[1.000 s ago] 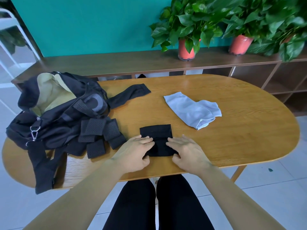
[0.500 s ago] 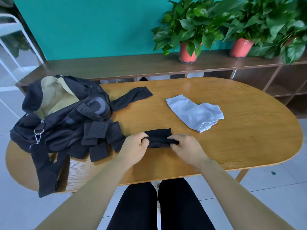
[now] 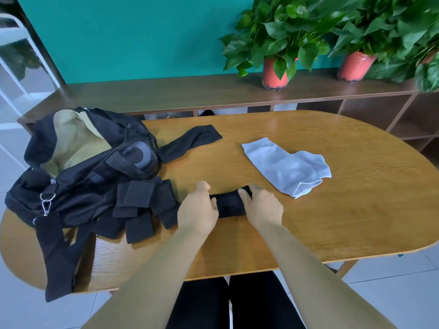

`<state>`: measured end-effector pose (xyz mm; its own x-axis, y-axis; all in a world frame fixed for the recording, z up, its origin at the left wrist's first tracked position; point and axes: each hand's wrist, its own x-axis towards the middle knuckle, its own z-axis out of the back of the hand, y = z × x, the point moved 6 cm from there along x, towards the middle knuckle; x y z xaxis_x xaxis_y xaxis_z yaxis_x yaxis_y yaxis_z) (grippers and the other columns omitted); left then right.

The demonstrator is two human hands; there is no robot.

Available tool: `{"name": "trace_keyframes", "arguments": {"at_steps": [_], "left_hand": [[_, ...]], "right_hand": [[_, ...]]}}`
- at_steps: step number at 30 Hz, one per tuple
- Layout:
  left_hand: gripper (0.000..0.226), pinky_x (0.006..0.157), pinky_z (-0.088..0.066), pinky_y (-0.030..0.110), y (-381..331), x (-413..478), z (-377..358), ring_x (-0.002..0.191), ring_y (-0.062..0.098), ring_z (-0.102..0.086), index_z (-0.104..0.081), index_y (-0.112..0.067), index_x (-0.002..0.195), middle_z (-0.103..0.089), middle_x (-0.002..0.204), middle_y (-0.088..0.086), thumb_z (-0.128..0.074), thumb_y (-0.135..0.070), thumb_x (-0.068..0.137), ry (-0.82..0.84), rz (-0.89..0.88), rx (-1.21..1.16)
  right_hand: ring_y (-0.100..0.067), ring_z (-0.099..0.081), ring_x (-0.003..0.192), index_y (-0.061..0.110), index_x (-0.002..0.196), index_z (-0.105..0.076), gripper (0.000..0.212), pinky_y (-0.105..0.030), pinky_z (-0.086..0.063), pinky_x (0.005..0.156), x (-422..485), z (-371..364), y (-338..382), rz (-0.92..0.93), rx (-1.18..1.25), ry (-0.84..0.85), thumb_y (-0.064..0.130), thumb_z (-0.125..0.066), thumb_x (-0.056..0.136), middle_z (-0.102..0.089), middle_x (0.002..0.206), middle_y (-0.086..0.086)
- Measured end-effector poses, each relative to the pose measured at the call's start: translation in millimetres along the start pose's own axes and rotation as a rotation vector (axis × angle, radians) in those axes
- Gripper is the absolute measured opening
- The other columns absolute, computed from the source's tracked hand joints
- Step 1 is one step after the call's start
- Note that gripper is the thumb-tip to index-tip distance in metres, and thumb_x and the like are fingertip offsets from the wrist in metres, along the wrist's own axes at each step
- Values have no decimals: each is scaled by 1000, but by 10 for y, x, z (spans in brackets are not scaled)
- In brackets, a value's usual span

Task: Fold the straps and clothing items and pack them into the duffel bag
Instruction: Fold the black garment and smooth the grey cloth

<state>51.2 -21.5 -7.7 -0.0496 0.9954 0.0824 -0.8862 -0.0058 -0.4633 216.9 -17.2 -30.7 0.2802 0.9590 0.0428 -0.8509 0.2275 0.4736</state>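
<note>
A person's left hand (image 3: 198, 210) and right hand (image 3: 262, 206) gripped a folded black garment (image 3: 229, 205) at centre frame, fingers (image 3: 244, 197) curled round its ends, short of the worktop (image 3: 356, 222) near edge. The open duffel bag (image 3: 78, 167) slumped at left, one strap (image 3: 57, 269) overhanging the edge; bare wood lay at right, below a grey garment (image 3: 285, 167).

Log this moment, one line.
left hand: grips black cloth | right hand: grips it | bag: open | grey cloth: on table
</note>
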Motion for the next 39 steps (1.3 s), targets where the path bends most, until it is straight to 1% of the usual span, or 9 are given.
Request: {"name": "trace_keyframes", "arguments": {"at_steps": [8, 11, 15, 20, 23, 26, 28, 36, 39], "left_hand": [[19, 54, -41, 30, -76, 24, -69, 70, 19, -50, -45, -15, 112, -45, 94, 3, -51, -21, 95, 35, -35, 223], [20, 73, -45, 30, -113, 28, -30, 90, 20, -50, -55, -17, 111, -43, 110, 4, -57, -19, 91, -47, -118, 298], [40, 105, -31, 37, -219, -100, 14, 122, 25, -45, -57, -15, 128, -44, 138, 6, -54, -7, 89, -124, -377, 274], [56, 118, 9, 33, -183, -268, -272, 147, 17, 8, -5, -11, 153, 2, 161, 7, -23, -31, 104, 159, -475, 343], [63, 118, 14, 34, -70, -266, -421, 144, 17, 22, 13, -11, 150, 19, 158, 7, -16, -41, 102, 280, -443, 417], [65, 119, 11, 35, -20, -243, -472, 143, 17, 24, 16, -13, 150, 22, 157, 6, -17, -41, 101, 334, -434, 386], [65, 119, 11, 34, -8, -222, -464, 144, 16, 22, 14, -15, 151, 19, 158, 5, -19, -41, 101, 326, -448, 360], [66, 119, 10, 34, 53, -142, -476, 144, 12, 21, 12, -19, 152, 15, 159, -2, -22, -36, 97, 312, -491, 332], [72, 119, 10, 35, 67, -122, -505, 144, 12, 21, 11, -19, 152, 14, 160, -2, -5, -45, 87, 300, -507, 353]], "right_hand": [[-20, -49, 63, 14, 98, -50, 39, -25, -34, 50, 31, -48, 9, -39, -161, -22, 52, -42, 95, -51, 70, 0], [-19, -51, 64, 14, 99, -49, 38, -25, -34, 49, 18, -29, 14, -60, -114, -24, 51, -44, 95, -55, 72, 0], [-17, -51, 79, 18, 112, -48, 36, -29, -39, 64, -10, 46, -50, -129, 147, -63, 48, -46, 94, -59, 103, 1], [-30, -55, 115, 9, 121, -58, 34, -38, -46, 89, -292, 65, 220, 426, -104, -313, 21, -52, 90, -59, 123, -9], [-30, -23, 143, 4, 137, -46, 54, -43, -16, 113, -358, -192, 235, 623, -370, -88, 29, -24, 94, -37, 149, -13], [-20, 20, 143, 10, 150, -3, 75, -41, 13, 114, -311, -278, 127, 572, -470, 105, 47, 11, 87, 10, 158, -7], [-16, 31, 139, 12, 148, 11, 75, -39, 18, 112, -295, -290, 100, 549, -466, 138, 50, 17, 83, 25, 155, -4], [-15, 8, 146, 17, 152, -8, 76, -40, 4, 118, -203, -297, -1, 468, -409, 138, 57, 7, 89, -8, 159, 0], [-16, 8, 146, 16, 152, -8, 78, -41, 1, 119, -189, -286, 13, 451, -445, 148, 58, 9, 88, -11, 159, -1]]}}
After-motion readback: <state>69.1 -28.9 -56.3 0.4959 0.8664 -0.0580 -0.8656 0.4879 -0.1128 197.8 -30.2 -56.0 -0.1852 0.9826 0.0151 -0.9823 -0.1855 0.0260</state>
